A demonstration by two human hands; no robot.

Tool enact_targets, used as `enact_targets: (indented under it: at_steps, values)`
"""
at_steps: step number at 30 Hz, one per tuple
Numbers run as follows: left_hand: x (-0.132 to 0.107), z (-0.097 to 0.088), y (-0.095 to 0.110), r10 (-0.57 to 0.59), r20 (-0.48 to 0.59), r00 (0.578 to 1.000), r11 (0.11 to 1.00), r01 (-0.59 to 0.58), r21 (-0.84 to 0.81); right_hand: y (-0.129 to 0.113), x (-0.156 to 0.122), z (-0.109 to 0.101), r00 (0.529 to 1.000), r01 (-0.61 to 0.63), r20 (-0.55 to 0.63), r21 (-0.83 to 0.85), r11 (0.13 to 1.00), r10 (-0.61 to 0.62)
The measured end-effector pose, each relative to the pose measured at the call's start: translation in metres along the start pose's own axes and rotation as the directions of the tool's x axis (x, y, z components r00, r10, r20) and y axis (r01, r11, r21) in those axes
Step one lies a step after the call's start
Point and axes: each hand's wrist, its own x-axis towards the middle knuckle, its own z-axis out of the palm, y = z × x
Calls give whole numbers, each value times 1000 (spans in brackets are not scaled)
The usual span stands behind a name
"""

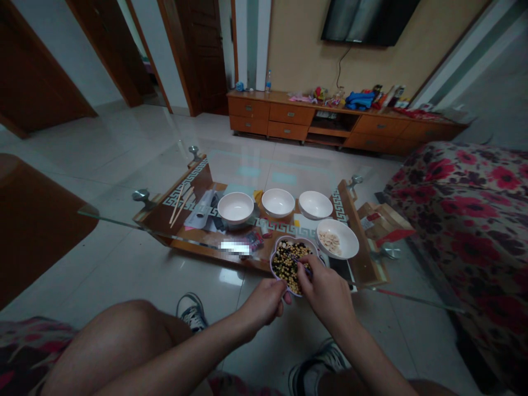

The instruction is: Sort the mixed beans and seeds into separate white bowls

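My left hand [270, 300] is closed on the near rim of a pale, scalloped bowl [273, 256] full of mixed beans. Yellow and black beans [289, 264] fill it, with a few pale pieces at the far left. Over the right part of this bowl, my right hand [324, 286] is pinched, fingertips down among the beans. A thin, dark purple thing shows at its fingers, too small to name. Just beyond stands a white bowl [348, 242] with pale flat pieces [329, 242] in it. Three more white bowls, a left one [235, 208], a middle one [278, 203] and a right one [315, 204], form a row behind.
All bowls are at a glass-topped table [124, 217] with metal knobs. Chopsticks [180, 206] and plastic packaging [204, 212] lie at its left. A paper bag [385, 223] is at the right, near a flowered sofa [462, 220]. Behind is a low wooden cabinet [289, 114].
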Motion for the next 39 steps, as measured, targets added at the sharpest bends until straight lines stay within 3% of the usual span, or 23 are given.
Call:
enact_targets:
  at_steps: [6,14,39]
  values:
    - [2,0,-2,5,1,1000,1000,-5,-4,-1,0,6,993,111,33,39,993,-112]
    - [2,0,-2,30,-3,1000,999,-30,10,-1,2,9,991,100,87,41,994,-103]
    - [0,0,-1,13,0,1000,1000,-13,-1,-2,0,9,982,176,63,35,984,-177]
